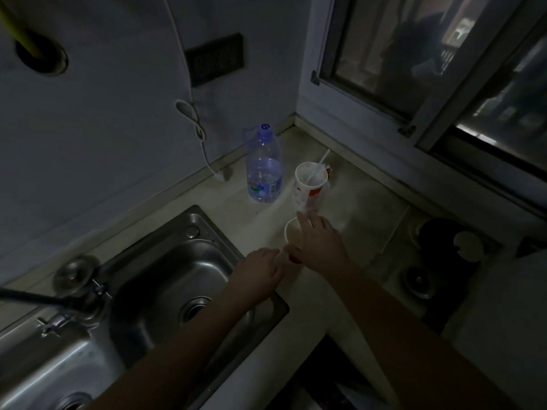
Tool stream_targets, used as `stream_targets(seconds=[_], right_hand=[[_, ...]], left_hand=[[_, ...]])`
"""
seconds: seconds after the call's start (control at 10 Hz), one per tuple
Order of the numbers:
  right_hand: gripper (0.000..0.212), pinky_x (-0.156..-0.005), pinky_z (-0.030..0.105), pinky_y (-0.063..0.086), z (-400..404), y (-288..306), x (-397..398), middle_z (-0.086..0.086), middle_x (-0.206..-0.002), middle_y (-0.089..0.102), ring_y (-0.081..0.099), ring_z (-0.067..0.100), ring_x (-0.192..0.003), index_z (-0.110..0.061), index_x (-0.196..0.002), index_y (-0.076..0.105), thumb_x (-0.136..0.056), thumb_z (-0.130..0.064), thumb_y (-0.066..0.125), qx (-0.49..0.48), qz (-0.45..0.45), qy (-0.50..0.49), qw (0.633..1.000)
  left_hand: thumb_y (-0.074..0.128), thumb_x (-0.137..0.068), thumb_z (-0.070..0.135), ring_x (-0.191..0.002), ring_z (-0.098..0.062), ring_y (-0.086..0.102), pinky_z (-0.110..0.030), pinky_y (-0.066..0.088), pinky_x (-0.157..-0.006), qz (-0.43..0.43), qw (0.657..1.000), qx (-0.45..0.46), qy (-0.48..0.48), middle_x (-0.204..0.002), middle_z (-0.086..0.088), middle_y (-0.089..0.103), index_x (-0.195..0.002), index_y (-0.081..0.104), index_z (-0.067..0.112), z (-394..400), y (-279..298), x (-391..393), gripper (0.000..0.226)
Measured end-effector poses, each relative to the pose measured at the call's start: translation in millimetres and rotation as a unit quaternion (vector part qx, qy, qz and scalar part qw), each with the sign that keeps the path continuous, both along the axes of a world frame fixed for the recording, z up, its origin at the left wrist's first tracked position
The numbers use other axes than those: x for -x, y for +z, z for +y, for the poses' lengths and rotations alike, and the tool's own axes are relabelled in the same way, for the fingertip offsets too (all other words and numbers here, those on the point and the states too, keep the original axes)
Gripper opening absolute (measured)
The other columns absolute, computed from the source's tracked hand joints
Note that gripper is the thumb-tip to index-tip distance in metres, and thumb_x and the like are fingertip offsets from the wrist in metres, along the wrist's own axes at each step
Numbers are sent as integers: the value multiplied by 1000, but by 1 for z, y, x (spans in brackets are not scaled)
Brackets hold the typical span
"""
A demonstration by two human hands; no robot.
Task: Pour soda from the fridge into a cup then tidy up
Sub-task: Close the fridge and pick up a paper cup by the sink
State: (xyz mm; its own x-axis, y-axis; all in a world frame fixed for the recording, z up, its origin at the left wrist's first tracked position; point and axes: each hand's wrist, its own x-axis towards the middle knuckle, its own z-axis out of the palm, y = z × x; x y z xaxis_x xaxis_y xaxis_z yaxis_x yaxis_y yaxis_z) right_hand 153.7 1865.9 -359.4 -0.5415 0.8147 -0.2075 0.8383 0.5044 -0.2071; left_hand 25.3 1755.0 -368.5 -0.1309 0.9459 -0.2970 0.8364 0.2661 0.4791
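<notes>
My right hand is reaching over a small paper cup on the surface. The fingers are lying spread across its rim and the thumb is coming round its near side, where a bit of red shows; I cannot tell whether the cup is being gripped or only touched. My left hand is hanging just beside it at nine o'clock, fingers loosely bent and pointing toward the cup's base, holding nothing that I can make out.

At twelve o'clock from the small cup, close behind my right fingertips, a taller white cup with red print is standing upright, with a white straw leaning out of it toward one o'clock. Something small and reddish is peeking out behind its rim, too dim to name. At eleven o'clock a clear plastic bottle with a blue cap and handle is standing near the wall, a little liquid sitting in its lower part.

At eight o'clock from my hands the steel sink is lying sunk into the surface, with the tap at its far left corner. At three o'clock a round dark object is sitting well apart, by a window frame.
</notes>
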Motion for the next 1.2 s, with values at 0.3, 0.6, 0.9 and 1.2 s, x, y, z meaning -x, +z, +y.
stream_targets(seconds=[0.3, 0.6, 0.9, 1.2], right_hand=[[66, -102, 45, 39, 8, 13, 1, 14, -152, 27, 34, 36, -134, -9, -144, 32, -93, -45, 54, 9, 4, 46, 999], [73, -97, 51, 44, 13, 20, -5, 9, -140, 42, 46, 32, -122, -22, -145, 31, -84, -48, 62, 68, 146, -69, 984], [82, -96, 42, 45, 3, 35, 4, 4, -139, 41, 47, 26, -120, -30, -146, 25, -79, -56, 64, 78, 190, -27, 978], [103, -108, 32, 33, -17, 50, 23, 0, -153, 26, 32, 16, -137, -22, -150, 17, -71, -56, 74, 131, 196, 40, 971]], left_hand=[[36, -105, 28, -115, -29, 54, -33, 40, -92, -130, 987, 54, 84, -128, -18, 58, -127, 55, 2, 21, -15, -3, 39], [29, -104, 45, -113, -25, 54, -42, 42, -104, -406, 833, 116, 357, -128, -10, 55, -134, 47, 15, 35, -41, -10, 46], [25, -102, 52, -113, -27, 61, -37, 47, -93, -565, 691, 68, 446, -117, -16, 68, -128, 56, 2, 36, -39, 1, 64], [35, -103, 42, -99, -20, 64, -30, 49, -88, -604, 675, 17, 423, -97, -6, 73, -108, 64, 9, 12, -38, 21, 44]])
